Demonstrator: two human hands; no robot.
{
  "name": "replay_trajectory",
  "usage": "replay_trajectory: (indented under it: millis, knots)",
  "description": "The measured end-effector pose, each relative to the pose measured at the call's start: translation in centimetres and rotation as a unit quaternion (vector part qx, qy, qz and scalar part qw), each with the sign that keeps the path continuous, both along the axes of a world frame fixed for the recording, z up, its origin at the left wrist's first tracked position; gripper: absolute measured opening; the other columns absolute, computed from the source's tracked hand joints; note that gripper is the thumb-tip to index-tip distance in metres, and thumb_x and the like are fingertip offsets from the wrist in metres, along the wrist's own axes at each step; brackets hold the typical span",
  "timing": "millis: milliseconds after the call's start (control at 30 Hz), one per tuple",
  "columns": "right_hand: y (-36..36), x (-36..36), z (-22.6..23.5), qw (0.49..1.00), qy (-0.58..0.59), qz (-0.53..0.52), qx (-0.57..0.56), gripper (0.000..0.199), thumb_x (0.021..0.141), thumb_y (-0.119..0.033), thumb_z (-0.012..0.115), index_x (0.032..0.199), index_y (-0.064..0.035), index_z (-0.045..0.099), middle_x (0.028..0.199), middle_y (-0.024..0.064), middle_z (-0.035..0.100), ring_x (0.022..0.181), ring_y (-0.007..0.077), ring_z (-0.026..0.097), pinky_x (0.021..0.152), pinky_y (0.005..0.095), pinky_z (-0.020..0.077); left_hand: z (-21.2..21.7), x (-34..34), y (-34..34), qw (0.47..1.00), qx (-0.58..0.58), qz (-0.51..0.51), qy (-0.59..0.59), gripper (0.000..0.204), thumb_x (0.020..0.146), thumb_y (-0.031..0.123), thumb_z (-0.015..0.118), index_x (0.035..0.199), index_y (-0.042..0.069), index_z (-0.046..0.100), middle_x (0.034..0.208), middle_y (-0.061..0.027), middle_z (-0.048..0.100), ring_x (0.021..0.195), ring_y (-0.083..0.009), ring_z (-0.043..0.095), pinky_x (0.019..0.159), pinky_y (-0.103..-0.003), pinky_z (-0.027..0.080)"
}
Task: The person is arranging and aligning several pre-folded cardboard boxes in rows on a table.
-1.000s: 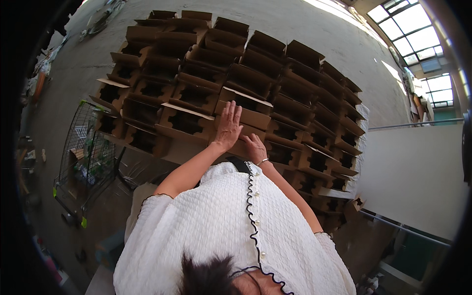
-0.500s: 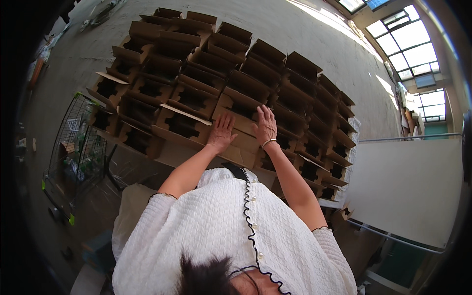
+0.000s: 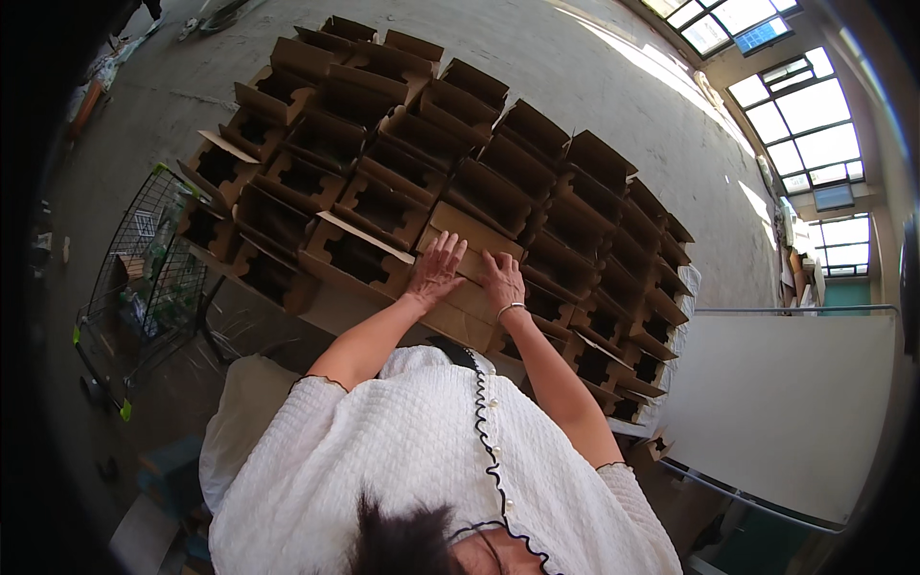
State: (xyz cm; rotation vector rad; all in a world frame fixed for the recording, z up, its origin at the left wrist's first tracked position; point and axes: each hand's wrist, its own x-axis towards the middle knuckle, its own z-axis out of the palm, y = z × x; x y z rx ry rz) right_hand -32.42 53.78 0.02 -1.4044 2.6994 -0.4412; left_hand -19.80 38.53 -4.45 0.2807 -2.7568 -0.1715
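At top, grey floor (image 3: 537,57) of bright-windowed room. Across centre, open brown boxes (image 3: 494,177), with white cover (image 3: 684,287) beneath at right. At mid-frame, plain carton (image 3: 467,314), flaps mostly folded down; on it, left hand (image 3: 437,275), spread, released, and right hand (image 3: 502,283), bent, grip impossible to tell.

We see daylight glaring through the overexposed windows (image 3: 815,115) at upper right, a bright streak across the grey floor (image 3: 532,57), deep shadow inside the cartons (image 3: 489,196), and fisheye bending toward blackened edges.

Cart (image 3: 142,287) — left of boxes (image 3: 471,226) (gap unclear)
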Motion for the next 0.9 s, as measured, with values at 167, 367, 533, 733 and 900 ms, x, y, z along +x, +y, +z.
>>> replay_trajectory:
  millis: [167,367,533,733,900]
  knots:
    - [0.4,-0.2,0.5,1.0,-0.009,-0.012,0.016,0.063,0.078,-0.021,0.077,0.137,-0.0209,0.055,0.125,0.0115,0.054,0.115,0.0325,0.054,0.093,0.0433,0.0483,2.4,-3.5,-0.4,0.998,0.02,0.033,-0.041,0.092,0.092,0.05,0.063,0.158,0.004,0.018,0.165,-0.0185,0.013,0.153,-0.0358,0.012,0.125,-0.048,0.014]
    - [0.4,-0.3,1.3,1.0,-0.025,-0.007,0.017,0.061,0.082,-0.023,0.075,0.139,-0.0207,0.054,0.127,0.0134,0.051,0.116,0.0335,0.051,0.098,0.0431,0.0453,3.2,-10.0,-3.5,0.996,-0.039,0.052,-0.067,0.079,0.093,0.034,0.064,0.156,0.003,0.028,0.165,-0.0192,0.016,0.154,-0.0349,0.013,0.126,-0.047,0.015]
    - [0.5,-0.7,1.6,0.998,-0.045,-0.023,0.021,0.063,0.081,-0.024,0.075,0.14,-0.0224,0.053,0.128,0.0121,0.051,0.117,0.0321,0.05,0.098,0.0424,0.0443,5.6,-13.4,-6.7,0.992,-0.089,0.02,-0.089,0.092,0.083,0.033,0.075,0.156,0.003,0.027,0.163,-0.0188,0.021,0.153,-0.035,0.016,0.126,-0.046,0.017]
    - [0.6,-0.7,2.1,0.996,-0.071,-0.046,-0.013,0.063,0.08,-0.022,0.076,0.139,-0.0228,0.053,0.13,0.0116,0.05,0.12,0.0316,0.048,0.1,0.0422,0.043,5.6,-14.5,-9.9,0.992,0.086,-0.023,-0.093,0.11,0.075,0.029,0.086,0.157,0.001,0.018,0.16,-0.0233,0.024,0.151,-0.0372,0.02,0.125,-0.044,0.022]
    - [0.7,-0.7,2.0,0.992,-0.097,-0.066,-0.035,0.063,0.079,-0.02,0.077,0.138,-0.0219,0.055,0.129,0.0103,0.051,0.122,0.031,0.047,0.102,0.0418,0.042,6.5,-14.3,-10.4,0.99,0.043,-0.026,-0.129,0.116,0.076,0.031,0.085,0.157,-0.005,0.012,0.161,-0.0244,0.021,0.152,-0.0375,0.019,0.124,-0.042,0.022]
